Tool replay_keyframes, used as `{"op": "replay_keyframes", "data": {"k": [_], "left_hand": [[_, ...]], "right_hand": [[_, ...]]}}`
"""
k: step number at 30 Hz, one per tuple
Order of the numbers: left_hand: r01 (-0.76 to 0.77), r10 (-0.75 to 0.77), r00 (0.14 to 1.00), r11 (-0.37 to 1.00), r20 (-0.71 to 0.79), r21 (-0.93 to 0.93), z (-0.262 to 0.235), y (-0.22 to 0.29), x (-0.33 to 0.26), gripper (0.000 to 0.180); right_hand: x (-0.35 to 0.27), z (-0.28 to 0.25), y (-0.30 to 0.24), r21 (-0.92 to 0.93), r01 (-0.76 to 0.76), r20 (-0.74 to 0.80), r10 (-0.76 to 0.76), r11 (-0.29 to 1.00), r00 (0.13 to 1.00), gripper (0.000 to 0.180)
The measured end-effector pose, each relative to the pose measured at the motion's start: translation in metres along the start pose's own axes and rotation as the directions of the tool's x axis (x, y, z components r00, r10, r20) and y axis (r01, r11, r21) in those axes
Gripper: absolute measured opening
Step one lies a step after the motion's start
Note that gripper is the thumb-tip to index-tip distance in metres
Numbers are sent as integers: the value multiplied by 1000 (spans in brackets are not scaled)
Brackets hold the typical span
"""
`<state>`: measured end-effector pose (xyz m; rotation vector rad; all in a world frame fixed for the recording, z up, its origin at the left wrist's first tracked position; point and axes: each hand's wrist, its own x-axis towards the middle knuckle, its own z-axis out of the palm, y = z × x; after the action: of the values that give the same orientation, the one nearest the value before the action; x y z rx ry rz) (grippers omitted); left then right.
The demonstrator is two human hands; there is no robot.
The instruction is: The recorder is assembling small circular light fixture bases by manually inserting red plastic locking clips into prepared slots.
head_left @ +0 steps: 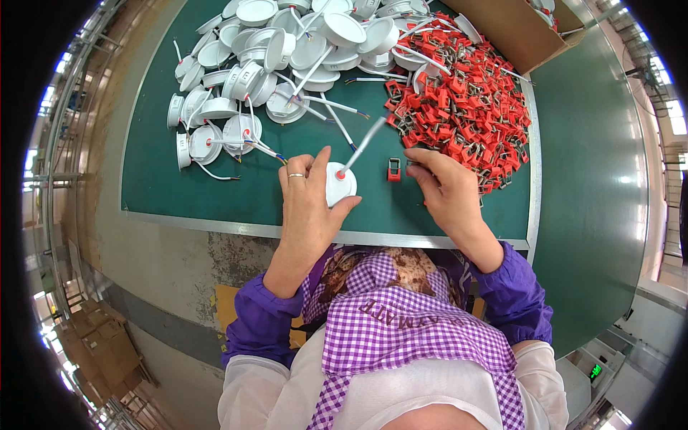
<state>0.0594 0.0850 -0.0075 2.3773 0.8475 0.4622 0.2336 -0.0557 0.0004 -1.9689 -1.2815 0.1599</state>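
My left hand (308, 197) grips a round white lamp housing (340, 188) by its side, fingers behind and thumb along the near rim. From the red grommet on that housing a white cable (365, 145) rises to the upper right. Between my two hands a single red clip with a metal spring (393, 170) lies on the green tabletop. My right hand (448, 183) is just right of that clip, its thumb and forefinger pinched together. Something small and greyish shows at those fingertips, mostly hidden.
White lamp housings (258, 54) with loose cables are heaped at the back left. A large pile of red spring clips (466, 100) covers the right side. An open cardboard box (512, 32) stands at the back right. The table (215, 197) has a metal front edge.
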Motion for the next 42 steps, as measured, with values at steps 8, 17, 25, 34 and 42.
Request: {"op": "replay_keyframes", "data": {"k": [8,17,25,34,42], "left_hand": [[-134,136,990,989,-23,59,14,-12,6,72],[118,-116,993,983,21,-139,21,-2,7,80],[370,-226,913,113,339,-922,10,3,1,46],[180,-285,948,113,142,-977,29,26,-3,40],[131,-246,966,196,81,-972,23,33,-3,36]], "right_hand": [[-17,6,0,486,-283,-11,329,827,944,10],[-29,34,-16,590,-393,221,328,705,919,11],[-4,23,-3,494,-395,-17,463,775,886,10],[2,19,-33,534,-252,-93,352,807,932,13],[-3,16,-40,322,-112,-93,149,940,984,15]]}}
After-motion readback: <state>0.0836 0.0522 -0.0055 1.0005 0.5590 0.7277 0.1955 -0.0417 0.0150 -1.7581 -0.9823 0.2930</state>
